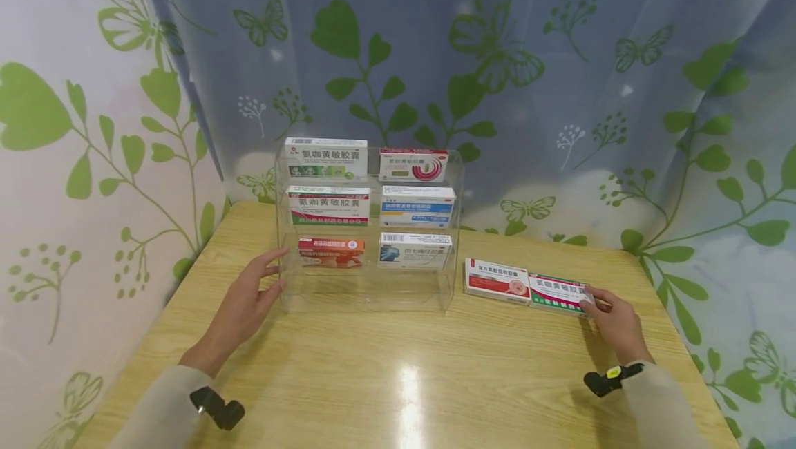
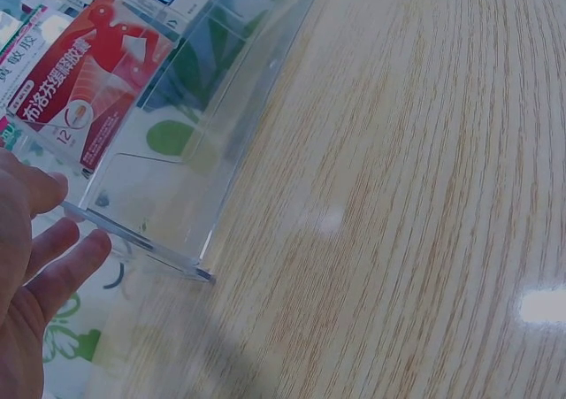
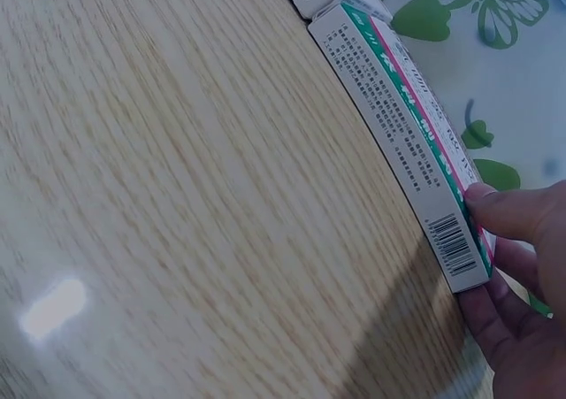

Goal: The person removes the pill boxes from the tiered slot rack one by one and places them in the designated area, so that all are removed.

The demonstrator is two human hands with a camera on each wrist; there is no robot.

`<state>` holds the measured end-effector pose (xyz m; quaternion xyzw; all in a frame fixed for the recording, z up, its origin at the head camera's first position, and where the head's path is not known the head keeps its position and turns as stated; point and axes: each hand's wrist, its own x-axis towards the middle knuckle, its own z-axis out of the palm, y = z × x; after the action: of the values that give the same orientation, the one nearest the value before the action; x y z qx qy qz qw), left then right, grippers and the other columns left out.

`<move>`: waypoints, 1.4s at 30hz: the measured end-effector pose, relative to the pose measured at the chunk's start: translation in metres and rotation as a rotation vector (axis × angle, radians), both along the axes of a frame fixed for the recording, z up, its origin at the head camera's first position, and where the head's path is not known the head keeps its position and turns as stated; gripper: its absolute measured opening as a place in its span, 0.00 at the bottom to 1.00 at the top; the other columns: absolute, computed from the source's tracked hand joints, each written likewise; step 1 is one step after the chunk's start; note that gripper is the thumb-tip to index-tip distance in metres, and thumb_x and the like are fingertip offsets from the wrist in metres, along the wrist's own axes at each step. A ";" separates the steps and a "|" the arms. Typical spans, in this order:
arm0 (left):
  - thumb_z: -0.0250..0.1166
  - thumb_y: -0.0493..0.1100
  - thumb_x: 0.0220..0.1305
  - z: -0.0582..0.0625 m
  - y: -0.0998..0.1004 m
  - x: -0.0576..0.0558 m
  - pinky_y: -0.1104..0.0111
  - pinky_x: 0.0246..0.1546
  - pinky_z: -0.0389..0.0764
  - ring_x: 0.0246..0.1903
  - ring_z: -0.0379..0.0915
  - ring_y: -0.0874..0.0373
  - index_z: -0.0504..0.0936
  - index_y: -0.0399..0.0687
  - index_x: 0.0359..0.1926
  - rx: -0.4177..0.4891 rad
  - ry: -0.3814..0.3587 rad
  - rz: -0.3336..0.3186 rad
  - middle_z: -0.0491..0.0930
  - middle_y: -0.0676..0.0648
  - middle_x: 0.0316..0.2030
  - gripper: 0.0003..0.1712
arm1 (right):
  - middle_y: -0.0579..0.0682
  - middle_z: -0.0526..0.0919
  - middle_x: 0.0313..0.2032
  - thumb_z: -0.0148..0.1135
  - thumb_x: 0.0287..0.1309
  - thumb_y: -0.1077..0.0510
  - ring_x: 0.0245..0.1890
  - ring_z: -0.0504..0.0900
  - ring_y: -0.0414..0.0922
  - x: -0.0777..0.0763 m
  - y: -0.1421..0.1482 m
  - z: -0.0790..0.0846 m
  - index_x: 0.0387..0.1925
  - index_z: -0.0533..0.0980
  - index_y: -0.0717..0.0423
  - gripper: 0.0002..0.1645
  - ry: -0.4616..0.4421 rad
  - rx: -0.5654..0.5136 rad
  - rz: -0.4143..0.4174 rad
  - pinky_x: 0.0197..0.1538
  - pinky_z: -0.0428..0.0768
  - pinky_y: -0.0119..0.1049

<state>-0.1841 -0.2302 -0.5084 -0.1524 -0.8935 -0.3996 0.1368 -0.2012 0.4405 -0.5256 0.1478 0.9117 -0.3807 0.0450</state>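
A clear display rack point(image 1: 367, 290) stands on the table with several medicine boxes in its tiers. My left hand point(image 1: 249, 297) is at the rack's left side, fingers fairly straight and fingertips at the side panel. Closest to it is the red ibuprofen box point(image 2: 97, 80) in a lower tier. To the right of the rack, my right hand point(image 1: 616, 321) pinches the right end of a white, green and pink medicine box point(image 1: 556, 293), its thumb on the printed face. That box's left end meets a white and red medicine box point(image 1: 497, 281) lying on the table.
The wooden table point(image 1: 348, 380) reaches back to a curtain point(image 1: 385, 41) with leaf and butterfly prints. In the rack, a blue and white box point(image 1: 417, 207) sits in the right column above a white and grey box point(image 1: 415, 252).
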 end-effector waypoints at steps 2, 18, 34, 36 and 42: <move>0.63 0.30 0.79 0.000 0.000 0.000 0.44 0.47 0.93 0.62 0.82 0.29 0.67 0.44 0.80 0.001 0.010 -0.002 0.70 0.30 0.74 0.34 | 0.75 0.68 0.77 0.53 0.86 0.47 0.70 0.76 0.66 0.000 -0.001 0.000 0.82 0.64 0.62 0.35 -0.002 0.003 -0.009 0.37 0.75 0.25; 0.63 0.29 0.78 -0.003 -0.001 -0.001 0.45 0.47 0.93 0.62 0.82 0.30 0.66 0.44 0.80 -0.004 0.020 -0.007 0.71 0.31 0.74 0.34 | 0.73 0.71 0.75 0.52 0.85 0.42 0.73 0.74 0.68 -0.001 -0.006 -0.001 0.79 0.68 0.62 0.37 0.053 0.021 -0.090 0.42 0.76 0.22; 0.63 0.30 0.79 -0.003 -0.002 -0.001 0.44 0.48 0.92 0.63 0.81 0.30 0.66 0.45 0.81 0.008 -0.008 -0.005 0.70 0.31 0.75 0.34 | 0.58 0.78 0.71 0.60 0.81 0.40 0.70 0.79 0.56 -0.018 -0.101 0.067 0.76 0.74 0.53 0.33 0.414 -0.111 0.079 0.59 0.79 0.16; 0.63 0.30 0.79 -0.004 -0.002 -0.001 0.44 0.48 0.92 0.63 0.81 0.30 0.66 0.45 0.81 0.006 -0.014 -0.006 0.70 0.31 0.75 0.34 | 0.57 0.79 0.71 0.60 0.82 0.41 0.70 0.79 0.55 -0.019 -0.117 0.076 0.76 0.74 0.52 0.32 0.437 -0.136 0.130 0.59 0.77 0.14; 0.62 0.30 0.80 -0.004 -0.002 -0.002 0.43 0.48 0.92 0.64 0.81 0.31 0.66 0.47 0.81 0.005 -0.027 -0.005 0.69 0.31 0.76 0.34 | 0.54 0.81 0.69 0.63 0.81 0.45 0.65 0.82 0.41 -0.024 -0.161 0.096 0.74 0.76 0.53 0.29 0.477 -0.217 0.283 0.59 0.79 0.15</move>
<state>-0.1859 -0.2322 -0.5125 -0.1489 -0.8939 -0.4041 0.1240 -0.2254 0.2793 -0.4297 -0.0802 0.8620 -0.4900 -0.1022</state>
